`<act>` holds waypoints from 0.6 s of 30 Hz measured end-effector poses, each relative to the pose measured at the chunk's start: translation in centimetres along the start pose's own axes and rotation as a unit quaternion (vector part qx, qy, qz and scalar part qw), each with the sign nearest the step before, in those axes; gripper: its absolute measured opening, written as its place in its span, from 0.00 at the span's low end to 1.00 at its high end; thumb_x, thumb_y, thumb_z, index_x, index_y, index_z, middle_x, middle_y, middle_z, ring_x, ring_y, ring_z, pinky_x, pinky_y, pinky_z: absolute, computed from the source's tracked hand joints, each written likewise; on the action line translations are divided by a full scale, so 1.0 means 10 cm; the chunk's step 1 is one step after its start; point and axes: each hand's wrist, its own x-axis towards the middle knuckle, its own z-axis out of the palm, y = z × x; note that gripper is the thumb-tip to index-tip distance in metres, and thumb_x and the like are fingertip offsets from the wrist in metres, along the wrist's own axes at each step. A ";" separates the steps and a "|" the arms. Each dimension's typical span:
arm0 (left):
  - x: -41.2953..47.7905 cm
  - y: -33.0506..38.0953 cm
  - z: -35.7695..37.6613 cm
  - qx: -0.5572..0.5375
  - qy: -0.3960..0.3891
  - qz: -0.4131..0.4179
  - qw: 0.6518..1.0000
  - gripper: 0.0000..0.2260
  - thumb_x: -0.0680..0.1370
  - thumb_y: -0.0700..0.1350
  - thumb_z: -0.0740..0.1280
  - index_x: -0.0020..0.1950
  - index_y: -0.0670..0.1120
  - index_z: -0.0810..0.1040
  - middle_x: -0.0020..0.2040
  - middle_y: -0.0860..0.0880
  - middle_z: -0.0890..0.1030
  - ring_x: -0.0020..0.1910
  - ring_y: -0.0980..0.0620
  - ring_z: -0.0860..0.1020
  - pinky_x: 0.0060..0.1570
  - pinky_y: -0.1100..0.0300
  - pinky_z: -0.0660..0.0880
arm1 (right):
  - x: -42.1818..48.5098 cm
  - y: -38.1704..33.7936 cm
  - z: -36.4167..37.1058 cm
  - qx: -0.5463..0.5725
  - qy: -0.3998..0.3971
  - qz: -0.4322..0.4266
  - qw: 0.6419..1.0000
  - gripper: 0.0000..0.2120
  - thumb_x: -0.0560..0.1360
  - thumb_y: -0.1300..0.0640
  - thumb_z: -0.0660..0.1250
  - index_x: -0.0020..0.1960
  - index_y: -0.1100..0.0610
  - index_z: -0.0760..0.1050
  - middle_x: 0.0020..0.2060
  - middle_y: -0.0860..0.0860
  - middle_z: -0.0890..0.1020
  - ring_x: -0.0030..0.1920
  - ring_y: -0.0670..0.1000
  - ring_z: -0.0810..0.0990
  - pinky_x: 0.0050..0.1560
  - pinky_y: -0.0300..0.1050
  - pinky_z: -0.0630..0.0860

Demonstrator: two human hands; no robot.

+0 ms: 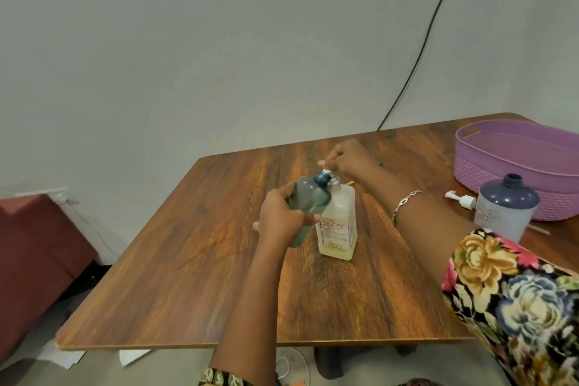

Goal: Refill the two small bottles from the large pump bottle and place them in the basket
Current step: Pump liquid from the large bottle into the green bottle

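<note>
The translucent grey-green small plastic bottle [310, 197] is being held tilted over the brown wooden table [203, 260], blue neck tucked under the spout of the large pale-yellow square pump bottle [340, 229]. It is being gripped by the left hand [279, 219], fingers wrapped round its body. The white pump head [324, 168] is being clasped by the right hand [351, 160], fingers curled. The first refill is judged under way (fill level unreadable). Steady neck alignment is being called for next. The uncapped dark-shouldered second bottle [504, 207] is waiting beside the purple woven basket [501, 178].
</note>
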 end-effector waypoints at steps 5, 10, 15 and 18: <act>0.02 0.10 -0.06 0.007 0.011 0.018 1.000 0.37 0.62 0.39 0.78 0.70 0.47 0.70 0.64 0.49 0.75 0.61 0.47 0.73 0.62 0.43 0.69 | -0.02 -0.14 -0.09 -0.011 0.006 -0.017 1.000 0.05 0.70 0.66 0.69 0.37 0.63 0.76 0.40 0.53 0.80 0.40 0.45 0.77 0.32 0.31 0.72; 0.02 -0.02 0.00 0.006 0.005 0.006 1.000 0.36 0.62 0.39 0.79 0.69 0.47 0.71 0.62 0.50 0.76 0.60 0.47 0.73 0.62 0.42 0.67 | 0.02 -0.01 0.00 -0.042 0.027 -0.011 0.999 0.11 0.72 0.68 0.66 0.33 0.60 0.72 0.44 0.55 0.81 0.43 0.46 0.79 0.32 0.33 0.70; 0.01 -0.01 0.02 0.004 0.002 -0.001 1.000 0.38 0.62 0.39 0.79 0.70 0.47 0.69 0.64 0.50 0.75 0.61 0.47 0.72 0.63 0.43 0.67 | 0.01 0.04 0.01 0.004 0.019 -0.006 1.000 0.12 0.71 0.69 0.67 0.32 0.60 0.71 0.39 0.51 0.81 0.47 0.45 0.78 0.32 0.33 0.70; 0.01 0.06 -0.03 0.004 0.007 0.011 1.000 0.37 0.62 0.39 0.78 0.70 0.48 0.69 0.64 0.50 0.75 0.61 0.46 0.72 0.62 0.42 0.67 | -0.03 -0.06 -0.06 0.021 0.009 -0.006 1.000 0.10 0.70 0.66 0.69 0.33 0.59 0.73 0.42 0.54 0.82 0.41 0.45 0.78 0.29 0.32 0.68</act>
